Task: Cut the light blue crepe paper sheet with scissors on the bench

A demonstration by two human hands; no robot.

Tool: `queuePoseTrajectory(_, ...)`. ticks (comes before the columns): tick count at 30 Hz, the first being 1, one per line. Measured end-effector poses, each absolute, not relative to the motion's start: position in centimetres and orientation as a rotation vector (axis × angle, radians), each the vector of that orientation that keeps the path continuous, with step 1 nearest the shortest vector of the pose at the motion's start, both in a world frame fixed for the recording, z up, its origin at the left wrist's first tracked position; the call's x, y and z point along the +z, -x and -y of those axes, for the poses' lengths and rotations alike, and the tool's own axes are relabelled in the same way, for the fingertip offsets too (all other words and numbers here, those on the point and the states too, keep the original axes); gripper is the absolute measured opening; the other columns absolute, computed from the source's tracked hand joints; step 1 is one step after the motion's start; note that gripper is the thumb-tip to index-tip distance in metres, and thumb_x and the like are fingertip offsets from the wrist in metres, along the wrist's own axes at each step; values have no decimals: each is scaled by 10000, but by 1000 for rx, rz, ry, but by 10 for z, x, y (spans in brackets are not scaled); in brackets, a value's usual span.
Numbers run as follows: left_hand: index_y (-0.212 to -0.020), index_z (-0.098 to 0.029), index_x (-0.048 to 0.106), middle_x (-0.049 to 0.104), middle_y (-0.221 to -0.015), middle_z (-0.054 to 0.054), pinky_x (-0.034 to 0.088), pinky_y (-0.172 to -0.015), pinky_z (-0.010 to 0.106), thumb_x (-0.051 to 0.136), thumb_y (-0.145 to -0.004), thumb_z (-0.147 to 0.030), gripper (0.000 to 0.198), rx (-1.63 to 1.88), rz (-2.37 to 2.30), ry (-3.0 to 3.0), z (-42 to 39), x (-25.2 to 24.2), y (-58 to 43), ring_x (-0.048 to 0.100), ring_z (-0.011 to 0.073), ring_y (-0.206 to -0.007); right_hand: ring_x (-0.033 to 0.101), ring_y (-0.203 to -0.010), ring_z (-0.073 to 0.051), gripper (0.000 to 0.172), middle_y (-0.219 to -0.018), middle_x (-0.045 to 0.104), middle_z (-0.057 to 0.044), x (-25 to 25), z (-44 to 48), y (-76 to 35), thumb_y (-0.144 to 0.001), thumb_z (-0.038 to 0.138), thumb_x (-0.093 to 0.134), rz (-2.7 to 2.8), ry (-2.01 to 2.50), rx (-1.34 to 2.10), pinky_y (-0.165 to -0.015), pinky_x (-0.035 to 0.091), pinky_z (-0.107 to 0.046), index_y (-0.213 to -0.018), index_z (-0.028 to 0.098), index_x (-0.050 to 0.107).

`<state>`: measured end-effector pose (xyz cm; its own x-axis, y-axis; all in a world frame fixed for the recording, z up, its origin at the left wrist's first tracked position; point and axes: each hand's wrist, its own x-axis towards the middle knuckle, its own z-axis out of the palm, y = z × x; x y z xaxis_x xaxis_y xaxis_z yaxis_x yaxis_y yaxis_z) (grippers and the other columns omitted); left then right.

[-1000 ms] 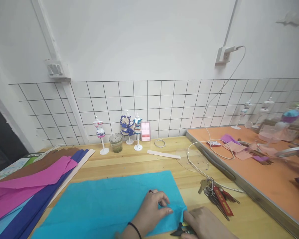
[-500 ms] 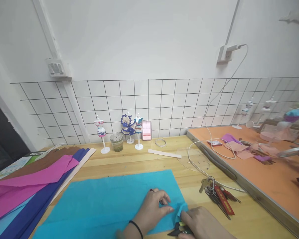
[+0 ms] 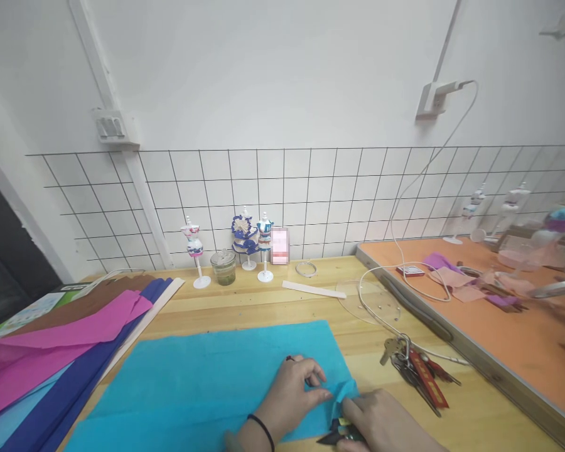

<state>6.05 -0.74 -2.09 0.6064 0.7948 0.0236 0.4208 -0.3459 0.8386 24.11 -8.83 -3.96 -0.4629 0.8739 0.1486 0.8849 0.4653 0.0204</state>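
Observation:
A turquoise sheet of thin, slightly wrinkled material (image 3: 207, 364) lies on the wooden table. My left hand (image 3: 294, 392), with a black band at the wrist, rests on its right part. The fingers are loosely curled, with the thumb apart from them and nothing held. At the sheet's right edge a bunched fold (image 3: 344, 390) stands up against the fingers of my right hand (image 3: 381, 417). That hand is closed round a small tool with a pointed dark blade (image 3: 328, 439) and a bit of yellow. Its handle is mostly hidden in my palm.
Keys with a red tag (image 3: 426, 380) lie right of my right hand, beside a white cable (image 3: 367, 301). Folded coloured sheets (image 3: 75, 333) lie left. Small mannequins (image 3: 265, 245), a glass jar (image 3: 223, 267) and a pale strip (image 3: 313, 289) are behind. An orange board (image 3: 489, 326) borders the right.
The whole view has shifted slightly, so things appear a little further right. Both hands keep almost the same place and pose on the turquoise sheet.

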Motion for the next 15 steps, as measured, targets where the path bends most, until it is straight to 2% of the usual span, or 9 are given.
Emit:
queuePoseTrajectory(7, -818, -211, 663, 613, -786, -31, 385, -748, 241, 719, -682, -253, 153, 559, -959, -1985, 7, -23, -61, 552, 140, -822, 586, -429, -199, 286, -524, 632, 0, -42, 86, -232, -751, 495, 640, 2620, 1526, -450, -434, 113, -321, -695, 222, 572)
queuePoseTrajectory(12, -815, -207, 666, 622, -784, -24, 390, -750, 251, 726, -676, -261, 161, 550, -964, -1983, 8, -22, -60, 556, 148, -816, 592, -436, -199, 260, -546, 643, 6, -42, 89, -235, -768, 474, 626, 2619, 1521, -448, -435, 130, -323, -700, 231, 564)
queuePoseTrajectory(15, -811, -209, 667, 626, -785, -23, 390, -758, 256, 723, -681, -256, 149, 554, -959, -1983, 8, -20, -60, 556, 149, -809, 581, -421, -200, 293, -531, 630, 12, -40, 88, -230, -725, 497, 657, 2600, 1507, -477, -425, 140, -319, -698, 230, 539)
